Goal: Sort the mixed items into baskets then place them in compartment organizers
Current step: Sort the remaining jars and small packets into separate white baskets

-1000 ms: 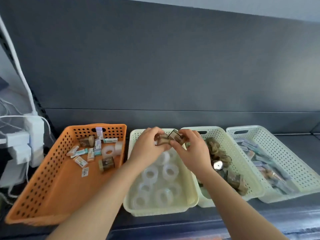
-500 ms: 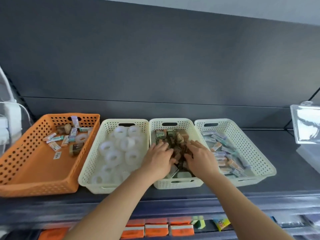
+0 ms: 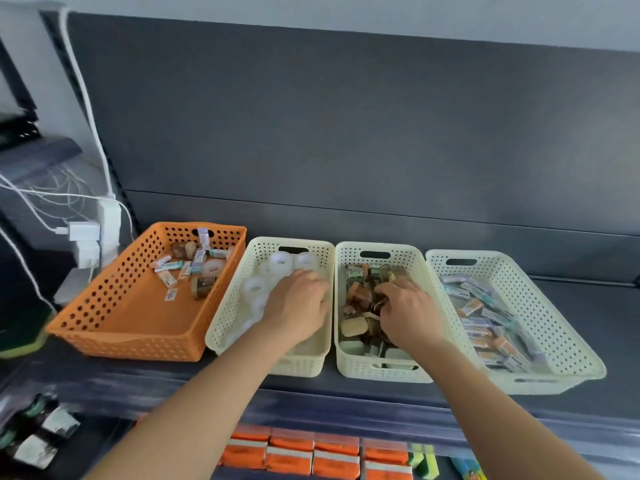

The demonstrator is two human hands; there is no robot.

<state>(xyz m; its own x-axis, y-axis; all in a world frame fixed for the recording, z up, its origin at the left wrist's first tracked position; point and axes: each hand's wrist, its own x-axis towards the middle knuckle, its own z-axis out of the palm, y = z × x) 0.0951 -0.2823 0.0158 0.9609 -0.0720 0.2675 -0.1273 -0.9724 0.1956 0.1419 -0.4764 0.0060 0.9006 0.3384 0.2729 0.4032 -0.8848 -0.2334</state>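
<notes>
A dark grey shelf (image 3: 588, 306) runs across a matching back panel (image 3: 346, 133). Four baskets stand on it in a row, reaching from near the back panel to near the front edge.

1. Orange basket (image 3: 131, 323): at the left end of the shelf, set at an angle. Mixed items (image 3: 194, 268) lie loose in its far half; the near half of its floor is bare.
2. Second basket (image 3: 225, 317): cream, just right of the orange one. It holds white tape rolls (image 3: 254, 287).
3. Third basket (image 3: 381, 370): cream, its side against the second. It holds a heap of brown items (image 3: 360, 296).
4. Fourth basket (image 3: 554, 327): cream, nearest the right end. It holds small boxes (image 3: 485, 323) lying flat.

The left hand (image 3: 298, 306) is over the second basket, palm down, close to the wall shared with the third. Its fingers bend downward and are blurred; whether they hold anything cannot be told.

The right hand (image 3: 410, 311) is in the third basket, palm down, fingers bent into the brown heap. Whether they are clamped on an item cannot be told.

White chargers (image 3: 83, 233) with cables hang beyond the left end of the shelf. Orange packs (image 3: 311, 455) line a lower shelf beneath the front edge.
</notes>
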